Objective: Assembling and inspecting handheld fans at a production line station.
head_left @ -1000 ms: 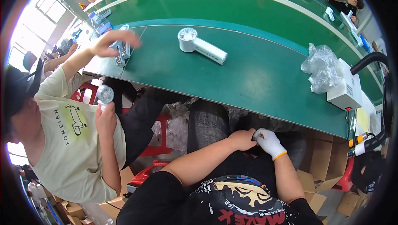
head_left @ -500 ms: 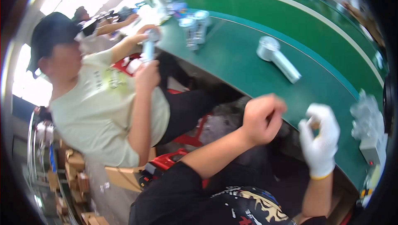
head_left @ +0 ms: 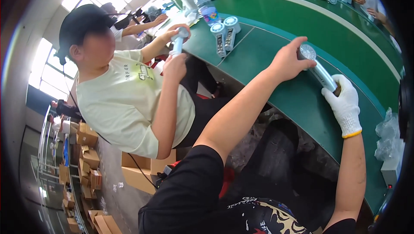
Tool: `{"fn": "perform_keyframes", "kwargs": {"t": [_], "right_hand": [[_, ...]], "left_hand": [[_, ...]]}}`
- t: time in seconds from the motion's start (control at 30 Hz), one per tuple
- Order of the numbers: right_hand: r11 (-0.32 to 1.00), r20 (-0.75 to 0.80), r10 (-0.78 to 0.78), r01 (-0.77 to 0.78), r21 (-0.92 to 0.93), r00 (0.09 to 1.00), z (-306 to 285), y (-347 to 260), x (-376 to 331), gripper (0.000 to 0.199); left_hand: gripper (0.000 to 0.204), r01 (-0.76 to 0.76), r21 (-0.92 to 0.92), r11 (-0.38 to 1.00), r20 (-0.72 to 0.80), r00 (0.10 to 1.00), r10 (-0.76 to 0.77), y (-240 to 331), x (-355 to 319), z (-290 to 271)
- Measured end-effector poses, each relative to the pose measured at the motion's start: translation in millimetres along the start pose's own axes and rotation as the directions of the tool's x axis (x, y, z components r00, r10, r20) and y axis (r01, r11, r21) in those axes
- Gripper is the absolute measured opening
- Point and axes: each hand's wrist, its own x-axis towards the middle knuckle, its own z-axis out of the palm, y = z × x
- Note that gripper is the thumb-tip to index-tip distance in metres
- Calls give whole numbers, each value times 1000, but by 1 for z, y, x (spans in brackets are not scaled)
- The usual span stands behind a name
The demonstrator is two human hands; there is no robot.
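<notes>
A handheld fan (head_left: 322, 73) with a round ribbed head and a pale silver-blue handle is over the green table. My bare left hand (head_left: 291, 60) grips the fan's head, thumb on the near side and fingers beyond. At the other end, my right hand (head_left: 344, 101), in a white knit glove with a yellow cuff, closes around the handle's tip. To the left, a co-worker's hands (head_left: 176, 63) hold a similar light-blue fan. Two more fans (head_left: 225, 35) with open handles showing inner parts stand between us on the table.
A green conveyor belt (head_left: 284, 3) curves along the far side. Clear plastic bags (head_left: 387, 135) and a white box (head_left: 390, 171) are at the right edge. A plastic bottle (head_left: 210, 15) stands beyond the two fans. Cardboard boxes (head_left: 137, 173) sit on the floor at left.
Both my hands have reached forward from in front of my body and taken hold of the fan, which lay on the table. The view has shifted slightly; the co-worker still holds a fan.
</notes>
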Motion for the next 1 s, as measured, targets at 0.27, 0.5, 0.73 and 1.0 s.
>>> {"fn": "perform_keyframes", "kwargs": {"t": [0.27,0.5,0.73,1.0], "right_hand": [[952,-360,72,44,304,930,-3,39,20,43],[984,-85,50,-64,-165,995,-35,25,6,31],[869,261,-455,360,340,852,-30,-25,-122,20],[861,631,-279,-102,499,724,-42,-45,-263,34]], "left_hand": [[60,296,-328,897,52,954,-296,30,85,43],[55,188,-308,933,319,944,-86,76,40,32],[67,-22,-327,945,456,872,178,96,-165,-30],[63,128,-442,888,668,708,230,116,-277,1]]}}
